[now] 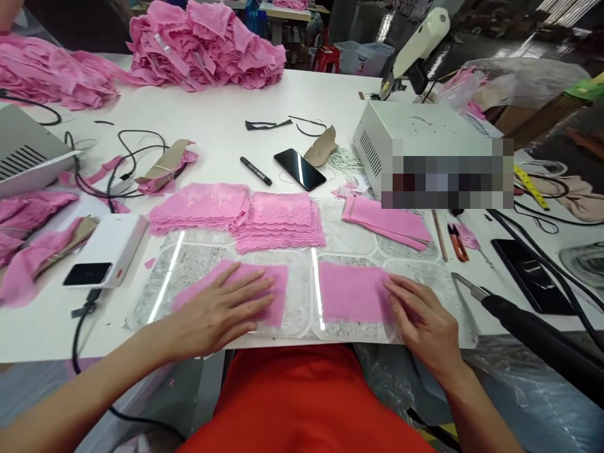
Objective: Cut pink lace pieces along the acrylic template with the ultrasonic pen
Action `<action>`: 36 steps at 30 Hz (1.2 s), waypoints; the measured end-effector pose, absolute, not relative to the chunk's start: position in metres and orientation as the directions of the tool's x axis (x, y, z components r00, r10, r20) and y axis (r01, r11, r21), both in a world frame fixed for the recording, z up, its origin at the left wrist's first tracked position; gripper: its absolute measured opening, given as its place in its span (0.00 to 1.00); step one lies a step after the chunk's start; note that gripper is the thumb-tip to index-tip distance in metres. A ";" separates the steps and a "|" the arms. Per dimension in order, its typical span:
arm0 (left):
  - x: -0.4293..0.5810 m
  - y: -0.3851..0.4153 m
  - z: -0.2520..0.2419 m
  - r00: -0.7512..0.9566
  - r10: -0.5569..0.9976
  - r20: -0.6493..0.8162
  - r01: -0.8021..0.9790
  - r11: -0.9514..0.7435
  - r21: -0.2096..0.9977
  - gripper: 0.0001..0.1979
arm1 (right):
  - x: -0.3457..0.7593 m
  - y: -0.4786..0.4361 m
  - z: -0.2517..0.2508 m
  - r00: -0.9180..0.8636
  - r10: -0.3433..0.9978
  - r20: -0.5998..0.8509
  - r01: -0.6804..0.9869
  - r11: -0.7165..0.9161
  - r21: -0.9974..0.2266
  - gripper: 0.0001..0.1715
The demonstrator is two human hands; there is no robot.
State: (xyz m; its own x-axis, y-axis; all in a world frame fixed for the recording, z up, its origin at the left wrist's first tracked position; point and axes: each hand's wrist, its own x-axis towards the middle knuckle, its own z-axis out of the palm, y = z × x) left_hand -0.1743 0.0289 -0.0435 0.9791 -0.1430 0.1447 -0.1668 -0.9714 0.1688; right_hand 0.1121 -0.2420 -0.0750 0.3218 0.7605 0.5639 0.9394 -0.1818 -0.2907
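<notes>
My left hand (219, 308) lies flat with fingers spread on a pink fabric piece (278, 286) that rests on the clear template sheet (302, 251). My right hand (422, 318) lies flat, fingers out, on the right edge of a second pink fabric piece (352, 292) on the same sheet. Neither hand grips anything. Two stacks of pink lace (238, 214) sit just beyond the sheet's near pockets, and a folded pink stack (384, 220) lies to their right.
A white machine box (406, 135) stands at the right, a black-handled tool (528, 321) near my right hand. A phone (299, 168), marker (255, 170), white power bank (108, 248), cables and snips (457, 242) lie around. Pink garment heaps (202, 44) fill the far side.
</notes>
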 end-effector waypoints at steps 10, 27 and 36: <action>-0.070 0.004 -0.059 0.939 -0.341 0.033 -0.341 -0.923 0.177 0.24 | 0.125 -0.284 -0.089 0.417 0.657 0.627 0.907 -0.254 -0.337 0.18; -0.071 0.007 -0.058 0.925 -0.361 0.116 -0.375 -0.918 0.127 0.26 | 0.128 -0.296 -0.088 0.500 0.625 0.600 0.860 -0.274 -0.431 0.12; 0.002 -0.021 -0.042 0.825 -0.560 0.075 -0.563 -0.800 0.210 0.22 | 0.130 -0.322 -0.117 0.893 0.187 0.410 0.446 -0.238 -0.863 0.08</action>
State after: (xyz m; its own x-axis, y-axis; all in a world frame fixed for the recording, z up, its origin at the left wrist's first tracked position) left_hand 0.0021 -0.0209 -0.0421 0.8248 -0.5605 0.0750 -0.5625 -0.7998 0.2097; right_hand 0.1297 -0.3223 -0.1172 0.8925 0.1869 0.4104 0.4465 -0.2379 -0.8626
